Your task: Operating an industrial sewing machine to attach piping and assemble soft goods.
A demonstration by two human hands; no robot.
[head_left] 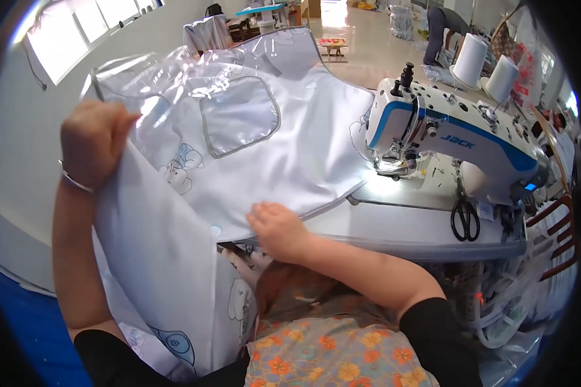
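Observation:
A large piece of shiny white fabric [290, 155] with cartoon animal prints and grey bound edges spreads over the sewing table and hangs down toward my lap. A rounded patch [241, 117] with grey edging sits on it, and clear plastic film [168, 80] covers its far left part. My left hand [95, 143] is raised at the left, closed in a fist around the fabric's edge. Near the front edge my right hand [279, 231] rests on the fabric, its slightly bent fingers pointing away from me. The fabric's right side reaches the sewing machine [455, 132] beside its lit needle area.
Black scissors [465, 218] lie on the sewing table [394, 226], right of the needle area. Two white thread cones [471, 58] stand behind the machine. A wooden chair back [557, 238] is at the right. Farther off, a person [442, 32] bends over near bundled goods.

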